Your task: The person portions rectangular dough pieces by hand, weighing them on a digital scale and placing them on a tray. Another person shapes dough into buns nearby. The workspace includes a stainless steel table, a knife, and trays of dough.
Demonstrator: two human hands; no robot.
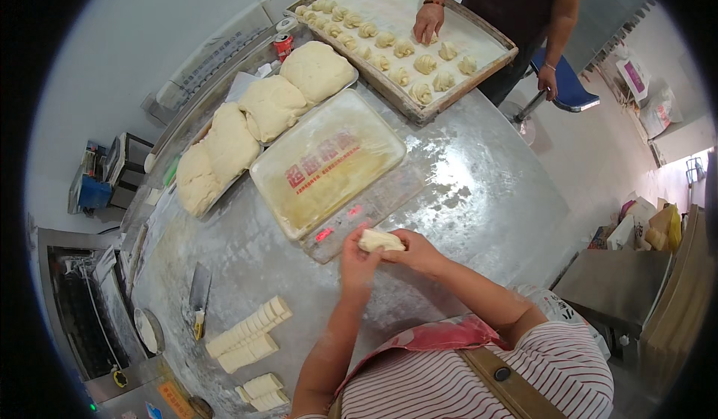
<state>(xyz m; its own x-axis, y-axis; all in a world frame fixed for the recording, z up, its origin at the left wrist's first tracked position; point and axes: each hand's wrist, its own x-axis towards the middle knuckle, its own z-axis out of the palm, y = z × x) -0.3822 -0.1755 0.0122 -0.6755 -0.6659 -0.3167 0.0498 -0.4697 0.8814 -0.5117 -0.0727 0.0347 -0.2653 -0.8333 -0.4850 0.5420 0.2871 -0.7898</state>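
A small piece of pale dough (pixel 381 240) is held between my two hands, just over the near edge of a digital scale with lit red figures. My left hand (pixel 359 253) grips its left end, and my right hand (pixel 414 250) pinches the right end. The scale's tray (pixel 331 161), a flat pan bearing red writing, lies beyond my hands. Cut strips of dough (pixel 249 329) rest in rows to the left of my left arm, with a few more dough pieces (pixel 263 391) nearer to me.
Large dough slabs (pixel 224 138) sit along the wall side. A cleaver (pixel 199 295) lies on the metal table (pixel 477 194). At the back, another person's hand (pixel 428 21) touches a twisted roll in a wooden-framed tray (pixel 392 99). A round bowl (pixel 148 329) stands at left; a red can (pixel 283 46) is behind.
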